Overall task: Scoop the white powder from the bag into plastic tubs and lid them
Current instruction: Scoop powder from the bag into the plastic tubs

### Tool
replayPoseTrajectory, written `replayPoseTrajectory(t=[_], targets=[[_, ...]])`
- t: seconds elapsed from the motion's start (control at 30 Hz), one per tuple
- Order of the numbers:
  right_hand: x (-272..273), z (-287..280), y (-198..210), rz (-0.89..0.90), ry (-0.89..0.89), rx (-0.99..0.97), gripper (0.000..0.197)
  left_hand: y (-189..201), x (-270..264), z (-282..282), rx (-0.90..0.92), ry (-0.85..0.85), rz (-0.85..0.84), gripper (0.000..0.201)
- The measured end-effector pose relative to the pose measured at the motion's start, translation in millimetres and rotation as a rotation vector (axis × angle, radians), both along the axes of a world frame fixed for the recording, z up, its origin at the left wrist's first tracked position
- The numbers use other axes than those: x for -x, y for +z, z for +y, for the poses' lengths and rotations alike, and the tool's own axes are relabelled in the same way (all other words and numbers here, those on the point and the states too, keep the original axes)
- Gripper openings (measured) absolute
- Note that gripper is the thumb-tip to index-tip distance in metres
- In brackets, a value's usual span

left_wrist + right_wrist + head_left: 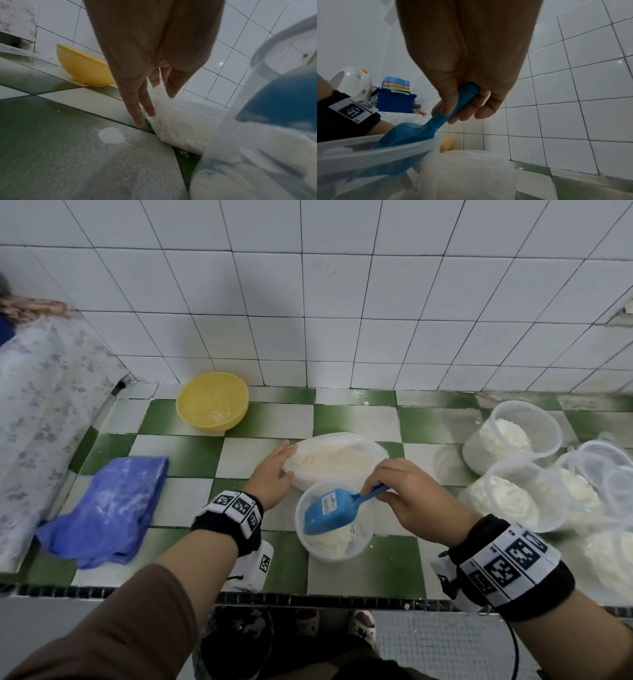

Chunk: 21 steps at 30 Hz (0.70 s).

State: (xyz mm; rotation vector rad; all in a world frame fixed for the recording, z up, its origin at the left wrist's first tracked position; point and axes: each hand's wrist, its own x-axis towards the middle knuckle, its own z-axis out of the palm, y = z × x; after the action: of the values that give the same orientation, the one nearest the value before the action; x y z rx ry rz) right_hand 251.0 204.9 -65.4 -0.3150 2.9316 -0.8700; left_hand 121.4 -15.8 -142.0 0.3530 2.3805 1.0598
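Observation:
A clear plastic bag (335,460) of white powder lies open on the green-and-white checked counter. My left hand (286,460) pinches its left rim, fingers down the outside and thumb on top; the left wrist view shows that hand (156,106) against the bag (180,128). Just in front of the bag stands a clear round tub (297,518), partly filled with powder (332,541). My right hand (373,491) grips the handle of a blue scoop (329,510), which is tipped bowl-down inside the tub. In the right wrist view my fingers (447,108) wrap the scoop handle (453,108).
A yellow bowl (212,402) sits by the tiled wall at the back left. A powder-dusted blue cloth (106,508) lies at the left. Several filled, unlidded tubs (510,436) and loose lids (596,460) crowd the right. Another person's floral garment (44,405) is at far left.

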Motion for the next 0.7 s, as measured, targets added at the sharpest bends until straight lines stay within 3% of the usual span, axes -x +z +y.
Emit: replayPoseTrajectory(t=[0.2,0.3,0.37,0.43,0.6,0.7], targets=[[2,9,16,-0.207,-0.082,0.081,0.018,3,0,0,0.030,0.004,0.009,0.057],[2,20,38,-0.349,-0.157,0.242,0.018,5,0,-1,0.000,0.029,-0.019,0.058],[3,28,50,-0.372,-0.241,0.419,0.020,5,1,-1,-0.014,0.046,-0.029,0.058],[5,37,54,-0.316,-0.315,0.468,0.021,7,1,-1,-0.017,0.065,-0.038,0.056],[23,41,31,-0.105,-0.368,0.053,0.017,9,3,0,0.004,0.094,-0.041,0.055],[33,32,19,-0.045,-0.289,-0.233,0.025,10,4,1,-0.002,0.112,-0.071,0.055]])
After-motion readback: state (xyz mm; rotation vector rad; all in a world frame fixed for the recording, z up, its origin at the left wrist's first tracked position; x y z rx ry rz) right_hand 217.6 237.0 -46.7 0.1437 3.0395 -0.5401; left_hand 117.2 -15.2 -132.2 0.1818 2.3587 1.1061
